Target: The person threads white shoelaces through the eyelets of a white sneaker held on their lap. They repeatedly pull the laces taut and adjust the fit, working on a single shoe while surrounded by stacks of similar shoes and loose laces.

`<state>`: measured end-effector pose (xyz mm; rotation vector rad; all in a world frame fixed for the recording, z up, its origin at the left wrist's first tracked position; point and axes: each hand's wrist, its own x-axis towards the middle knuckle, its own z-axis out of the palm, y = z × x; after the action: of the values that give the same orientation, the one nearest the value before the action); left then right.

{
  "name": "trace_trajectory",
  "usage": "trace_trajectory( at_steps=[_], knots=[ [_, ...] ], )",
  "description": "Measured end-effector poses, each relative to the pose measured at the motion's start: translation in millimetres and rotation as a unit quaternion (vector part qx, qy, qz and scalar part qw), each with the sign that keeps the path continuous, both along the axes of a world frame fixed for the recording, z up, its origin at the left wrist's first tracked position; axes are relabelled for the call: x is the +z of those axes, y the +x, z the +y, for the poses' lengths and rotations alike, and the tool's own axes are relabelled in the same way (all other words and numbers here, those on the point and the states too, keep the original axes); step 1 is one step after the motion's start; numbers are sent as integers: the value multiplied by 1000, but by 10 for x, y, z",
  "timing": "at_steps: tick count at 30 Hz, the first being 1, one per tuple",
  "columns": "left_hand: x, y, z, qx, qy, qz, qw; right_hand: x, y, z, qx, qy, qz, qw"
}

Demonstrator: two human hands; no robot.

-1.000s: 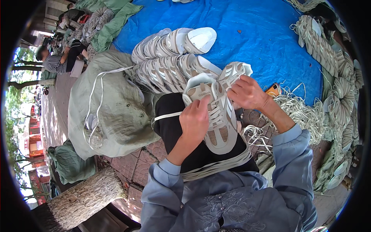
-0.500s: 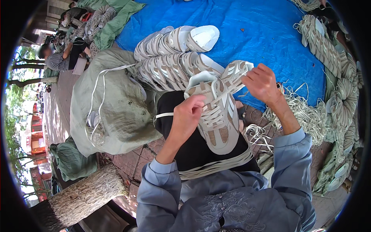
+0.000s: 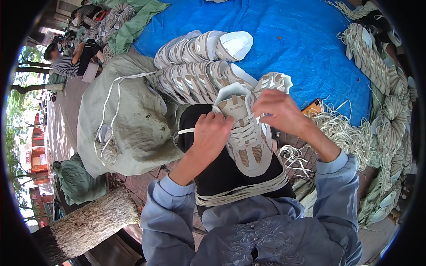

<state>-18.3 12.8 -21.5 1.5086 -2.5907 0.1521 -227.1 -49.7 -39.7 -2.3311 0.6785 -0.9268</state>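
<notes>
This is an outdoor street workplace where shoes are prepared. A blue tarp (image 3: 306, 48) lies on the paved ground. On the tarp stand rows of pale sneakers (image 3: 195, 66), beside it heaps of white laces (image 3: 346, 133) and a grey-green sack (image 3: 133, 119). Trees stand beyond the sack.

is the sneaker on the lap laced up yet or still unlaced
Partly laced: white laces cross the lower eyelets of the beige mesh sneaker, while both hands, left and right, work near its tongue.

L hand (image 3: 212, 133), R hand (image 3: 278, 111): fingers pinched
</notes>
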Motion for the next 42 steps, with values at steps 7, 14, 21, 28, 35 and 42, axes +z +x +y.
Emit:
trace_trajectory(
  at_steps=[7,14,21,28,35,42],
  knots=[
    [77,33,-47,10,70,2,997,-151,357,128,-28,-142,176,974],
    [55,114,-32,27,131,69,989,-104,391,166,-77,-27,226,971],
    [-14,187,-102,14,212,213,954,-58,282,-122,86,405,124,902],
    [161,398,-310,52,397,183,898,-15,378,-106,43,276,219,935],
    [304,603,-337,61,363,107,924,6,323,-48,-25,246,228,942],
    [477,1035,-28,26,64,-124,990,-58,3,79,-16,-196,190,962]
  ],
)
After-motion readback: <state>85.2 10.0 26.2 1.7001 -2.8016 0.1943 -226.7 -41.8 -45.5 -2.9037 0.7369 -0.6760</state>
